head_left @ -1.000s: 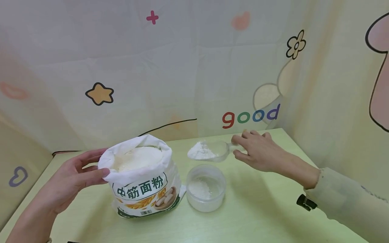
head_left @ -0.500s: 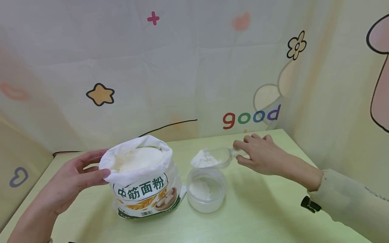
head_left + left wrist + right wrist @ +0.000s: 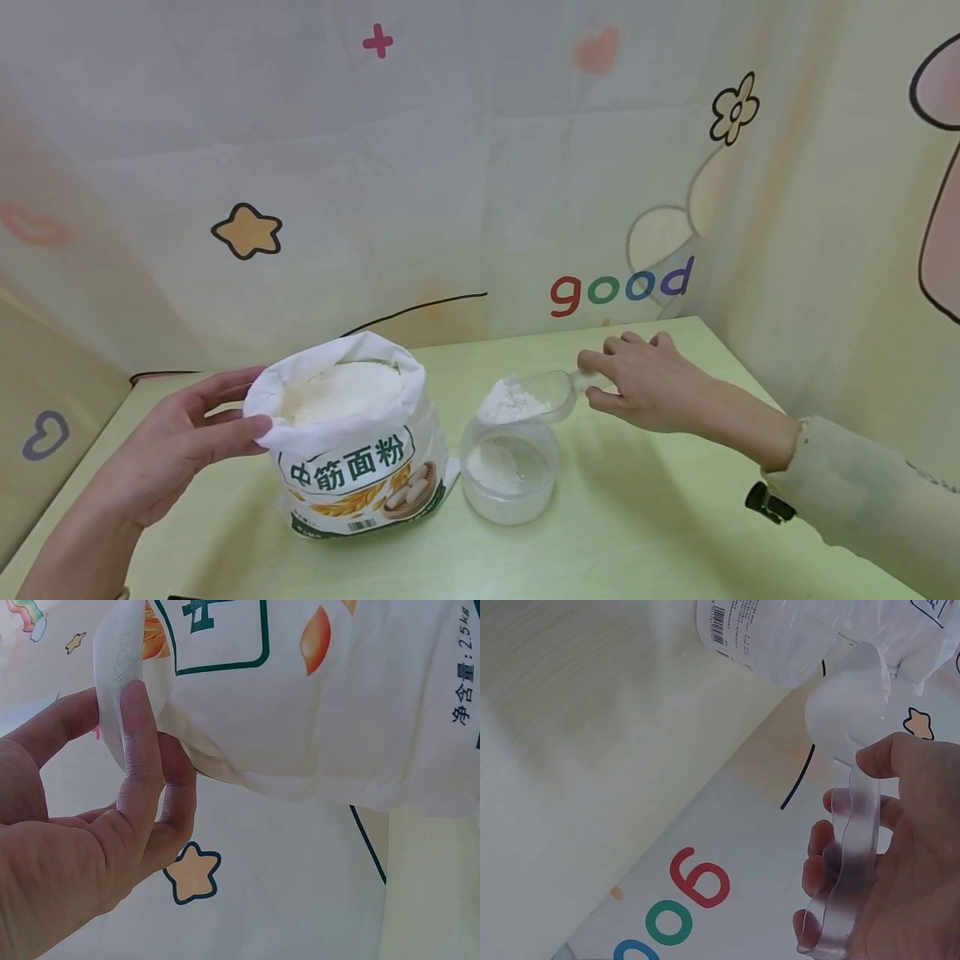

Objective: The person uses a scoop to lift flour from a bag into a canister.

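My left hand [image 3: 180, 437] pinches the folded rim of a white flour bag [image 3: 352, 483], thumb on one side and fingers on the other; the left wrist view shows the rim [image 3: 120, 690] between them. The bag stands upright, its top rolled open over pale flour. My right hand [image 3: 652, 383] grips the handle of a clear plastic scoop [image 3: 551, 387], seen wrapped by the fingers in the right wrist view. A heap of white flour [image 3: 513, 402] lies in the scoop, which overlaps the back rim of a round clear tub [image 3: 510, 504]. Some flour lies inside the tub.
All of it stands on a pale yellow-green table [image 3: 637, 542]. Behind rises a cloth backdrop [image 3: 420, 183] with printed stars, hearts and letters. A small black clip [image 3: 768, 502] hangs by the right sleeve [image 3: 870, 492].
The right hand has moved the loaded scoop slightly right and down, from behind the tub to over its back rim. The left hand and the bag have stayed in place.
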